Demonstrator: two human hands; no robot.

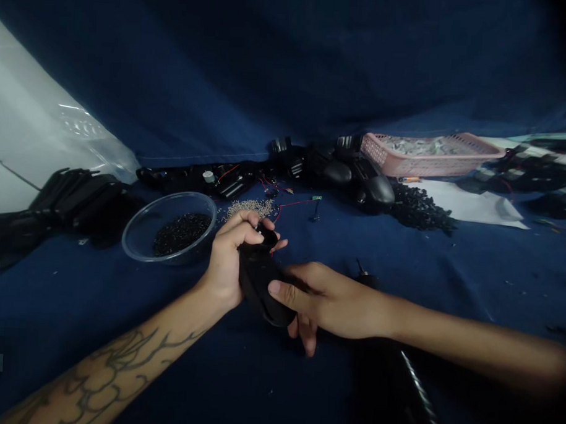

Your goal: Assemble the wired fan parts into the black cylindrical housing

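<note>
Both my hands grip one black plastic shell (258,279), shaped like a computer mouse housing, above the blue cloth. My left hand (228,259) wraps around its far left side, fingers curled over the top end. My right hand (326,300) clasps its near right side, thumb lying across the shell. A thin red wire shows at the shell's top by my left fingers.
A clear bowl (143,222) of small black bits sits left of my hands. A small pile of tiny screws (250,206) lies behind them. Black mouse parts (358,174) and red wires line the back. A pink basket (428,156) and white paper (469,205) lie at the right.
</note>
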